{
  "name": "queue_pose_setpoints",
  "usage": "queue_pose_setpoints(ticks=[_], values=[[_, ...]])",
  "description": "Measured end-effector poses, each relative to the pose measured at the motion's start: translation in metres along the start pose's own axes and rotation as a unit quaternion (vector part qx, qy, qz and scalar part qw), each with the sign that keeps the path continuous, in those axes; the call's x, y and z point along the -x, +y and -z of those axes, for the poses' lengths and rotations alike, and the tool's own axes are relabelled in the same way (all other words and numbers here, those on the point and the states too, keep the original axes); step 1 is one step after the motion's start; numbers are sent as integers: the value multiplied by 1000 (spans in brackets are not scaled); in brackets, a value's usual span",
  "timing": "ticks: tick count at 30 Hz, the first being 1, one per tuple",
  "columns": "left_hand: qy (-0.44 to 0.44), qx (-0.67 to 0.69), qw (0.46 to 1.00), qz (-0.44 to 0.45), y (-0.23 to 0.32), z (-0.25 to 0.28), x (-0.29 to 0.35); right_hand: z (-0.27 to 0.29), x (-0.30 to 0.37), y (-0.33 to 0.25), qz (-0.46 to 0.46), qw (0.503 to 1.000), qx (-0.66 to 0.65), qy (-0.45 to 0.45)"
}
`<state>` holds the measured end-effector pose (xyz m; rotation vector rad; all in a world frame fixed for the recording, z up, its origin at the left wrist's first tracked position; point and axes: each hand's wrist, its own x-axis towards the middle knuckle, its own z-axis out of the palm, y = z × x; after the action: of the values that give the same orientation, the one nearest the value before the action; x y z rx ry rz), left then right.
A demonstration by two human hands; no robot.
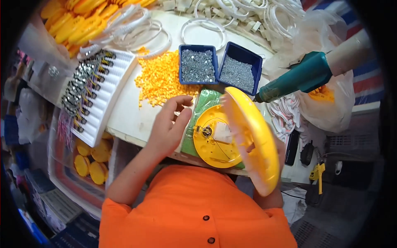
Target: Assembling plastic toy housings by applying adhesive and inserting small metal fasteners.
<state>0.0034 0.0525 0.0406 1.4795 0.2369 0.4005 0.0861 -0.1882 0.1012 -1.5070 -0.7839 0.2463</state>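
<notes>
My right hand point(281, 153) grips a round yellow plastic cover point(261, 138) from its far side, tilted up on edge; the cover hides most of its fingers. Below and left of the cover, a round yellow housing point(206, 149) lies open side up on a green pad point(190, 142). Inside it are a small round metal part point(207, 131), a thin wire and a pale rectangular piece point(222, 132). Just left of the pad hovers my left hand point(166, 130), thumb and forefinger apart, with nothing visible between them.
Two blue bins point(180, 78) of small metal pieces stand beyond the pad, beside loose orange-yellow parts point(159, 76). A teal electric screwdriver point(295, 78) reaches in from the right. A ridged white tray point(111, 89) of wired parts sits left; white rings point(203, 20) lie at the back.
</notes>
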Motion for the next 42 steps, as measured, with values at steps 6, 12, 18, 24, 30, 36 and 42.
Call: queue_pose_setpoints(ticks=[6,12,18,24,30,36,42], values=[[-29,-207,976,64,-25,0,11,13,7,19,44,935,348,-55],[-74,-213,971,84,-34,-12,13,11,15,44,38,896,438,-56],[-112,-178,973,100,-38,-1,7,4,8,44,20,898,434,-67],[-122,-160,974,101,-41,1,7,0,4,41,31,881,466,-79],[-118,-152,977,95,-40,1,7,-5,2,39,39,873,476,-100],[-98,-174,978,65,-43,-3,9,-2,9,55,59,861,495,-104],[-93,-190,972,97,-34,-26,15,9,19,72,108,878,459,-85]])
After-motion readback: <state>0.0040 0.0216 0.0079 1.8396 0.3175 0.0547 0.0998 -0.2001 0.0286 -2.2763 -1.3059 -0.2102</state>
